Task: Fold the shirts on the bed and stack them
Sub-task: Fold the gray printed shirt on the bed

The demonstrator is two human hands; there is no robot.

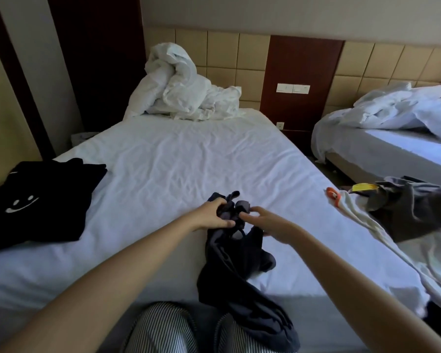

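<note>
Left hand (213, 215): fingers curled tight round a bunched part of the dark shirt (239, 276), gripping it.
Right hand (262, 221): just beside the left hand, thumb and fingertips pinching the same bunch of cloth.
Dark shirt: crumpled, not folded; its top is gathered between the two hands near the foot edge of the bed (189, 154), and the rest trails over that edge toward the striped trousers (163, 329).
Black shirt (36, 194): lies flat on the left side of the bed, well apart from the hands, with a white smiley mark on it.
White shirt (367, 225): spread loosely along the right edge of the bed.
Grey garment (413, 207): heaped on the white shirt.
Duvet (183, 93): crumpled white heap at the head of the bed.
Second bed (392, 138): to the right, with rumpled white bedding.
</note>
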